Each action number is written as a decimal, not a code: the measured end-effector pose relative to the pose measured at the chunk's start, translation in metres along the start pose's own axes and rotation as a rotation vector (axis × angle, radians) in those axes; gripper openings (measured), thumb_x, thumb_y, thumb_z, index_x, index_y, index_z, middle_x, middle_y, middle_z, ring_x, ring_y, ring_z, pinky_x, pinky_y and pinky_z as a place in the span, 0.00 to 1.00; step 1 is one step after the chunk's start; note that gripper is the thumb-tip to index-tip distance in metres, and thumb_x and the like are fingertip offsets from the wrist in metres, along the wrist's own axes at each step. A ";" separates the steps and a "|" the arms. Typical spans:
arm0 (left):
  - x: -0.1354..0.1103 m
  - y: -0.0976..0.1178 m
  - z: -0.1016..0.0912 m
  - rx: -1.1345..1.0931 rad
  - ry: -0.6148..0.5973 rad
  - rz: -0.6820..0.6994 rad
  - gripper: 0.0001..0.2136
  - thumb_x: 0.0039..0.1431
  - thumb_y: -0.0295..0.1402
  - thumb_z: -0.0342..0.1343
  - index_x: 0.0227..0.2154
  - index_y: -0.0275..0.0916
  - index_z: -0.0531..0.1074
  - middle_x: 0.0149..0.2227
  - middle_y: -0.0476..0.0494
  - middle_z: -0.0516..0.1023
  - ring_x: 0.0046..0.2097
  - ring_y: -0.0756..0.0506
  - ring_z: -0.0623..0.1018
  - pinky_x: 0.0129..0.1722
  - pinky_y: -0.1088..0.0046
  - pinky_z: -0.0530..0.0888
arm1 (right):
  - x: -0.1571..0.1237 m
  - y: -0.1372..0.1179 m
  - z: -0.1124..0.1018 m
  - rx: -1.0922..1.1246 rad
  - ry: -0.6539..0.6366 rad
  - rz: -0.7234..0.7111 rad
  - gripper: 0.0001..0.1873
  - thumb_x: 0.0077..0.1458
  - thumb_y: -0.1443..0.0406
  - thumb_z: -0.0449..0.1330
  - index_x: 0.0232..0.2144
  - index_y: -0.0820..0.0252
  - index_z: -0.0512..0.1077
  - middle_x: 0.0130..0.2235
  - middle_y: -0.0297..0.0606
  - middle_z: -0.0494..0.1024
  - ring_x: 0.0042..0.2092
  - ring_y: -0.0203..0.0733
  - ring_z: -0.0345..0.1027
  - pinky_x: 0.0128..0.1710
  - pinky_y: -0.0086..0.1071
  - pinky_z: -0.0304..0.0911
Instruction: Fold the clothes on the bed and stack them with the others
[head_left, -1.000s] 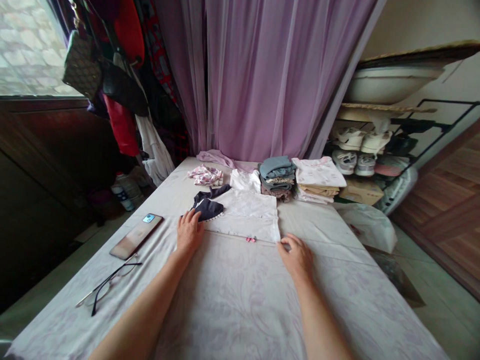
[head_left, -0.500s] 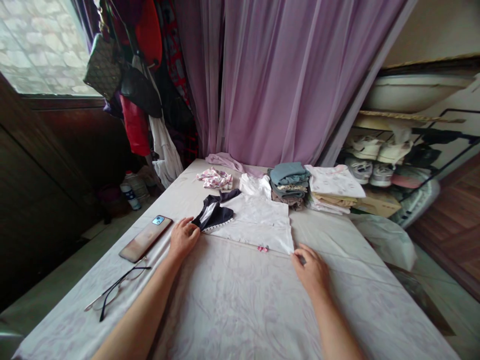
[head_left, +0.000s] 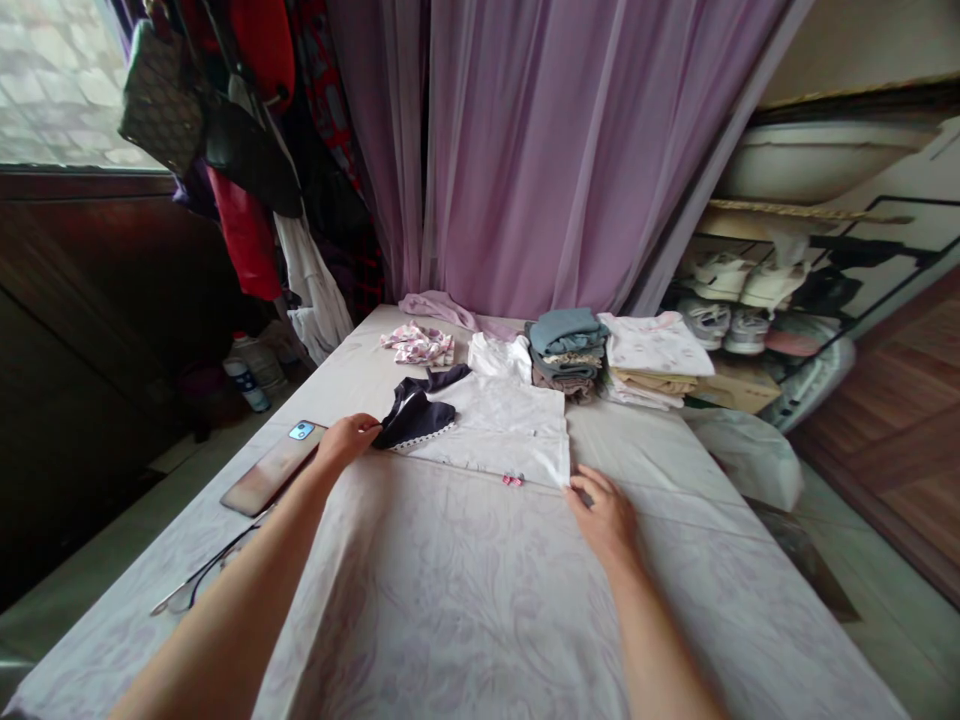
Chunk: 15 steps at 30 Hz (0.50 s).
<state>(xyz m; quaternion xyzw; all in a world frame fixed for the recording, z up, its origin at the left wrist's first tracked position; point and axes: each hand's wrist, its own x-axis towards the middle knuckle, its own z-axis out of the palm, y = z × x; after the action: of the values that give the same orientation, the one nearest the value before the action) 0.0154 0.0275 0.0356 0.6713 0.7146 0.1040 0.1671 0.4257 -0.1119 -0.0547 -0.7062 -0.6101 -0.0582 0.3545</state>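
A white top [head_left: 517,425] lies flat on the sheet-covered surface, with a small red bow [head_left: 512,480] near its front edge. At its left end is dark navy cloth [head_left: 420,418] with a dotted trim; whether it is part of the top, I cannot tell. My left hand [head_left: 349,442] is closed in a pinch at the navy cloth's left edge. At the opposite side, the thumb and forefinger of my right hand [head_left: 606,512] pinch the top's front right corner, the other fingers slightly raised.
Behind the top stand a pile of dark folded clothes [head_left: 568,350] and a pile of light ones [head_left: 652,350]. A crumpled pink-patterned cloth [head_left: 420,344] lies back left. A phone [head_left: 266,475] and glasses [head_left: 199,572], partly covered by my forearm, lie left. Shoes [head_left: 742,280] fill a rack at right.
My left hand has shifted a little left and now pinches the navy cloth's edge. My right hand stays at the corner. The whole view has shifted slightly.
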 end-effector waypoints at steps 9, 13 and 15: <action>0.001 -0.004 0.007 0.166 0.097 -0.080 0.17 0.63 0.37 0.43 0.43 0.38 0.76 0.47 0.34 0.80 0.50 0.36 0.78 0.45 0.64 0.73 | -0.002 -0.002 -0.004 -0.049 0.039 0.034 0.14 0.56 0.59 0.52 0.27 0.56 0.75 0.46 0.43 0.79 0.50 0.48 0.69 0.53 0.42 0.63; 0.002 -0.003 0.008 0.161 0.122 -0.114 0.18 0.62 0.35 0.42 0.45 0.36 0.74 0.49 0.30 0.78 0.52 0.34 0.77 0.46 0.62 0.72 | -0.003 -0.004 -0.007 -0.077 0.060 0.075 0.12 0.56 0.61 0.53 0.27 0.55 0.75 0.46 0.42 0.79 0.51 0.47 0.68 0.54 0.41 0.61; 0.001 -0.002 0.008 0.156 0.146 -0.127 0.19 0.62 0.35 0.41 0.46 0.35 0.74 0.50 0.28 0.77 0.52 0.34 0.76 0.46 0.61 0.72 | -0.004 -0.004 -0.008 -0.084 0.065 0.088 0.12 0.56 0.62 0.52 0.28 0.56 0.75 0.46 0.42 0.79 0.50 0.47 0.68 0.53 0.41 0.62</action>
<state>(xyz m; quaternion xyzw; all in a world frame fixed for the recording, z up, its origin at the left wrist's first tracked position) 0.0164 0.0281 0.0275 0.6263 0.7718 0.0861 0.0682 0.4237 -0.1192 -0.0490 -0.7443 -0.5636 -0.0908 0.3466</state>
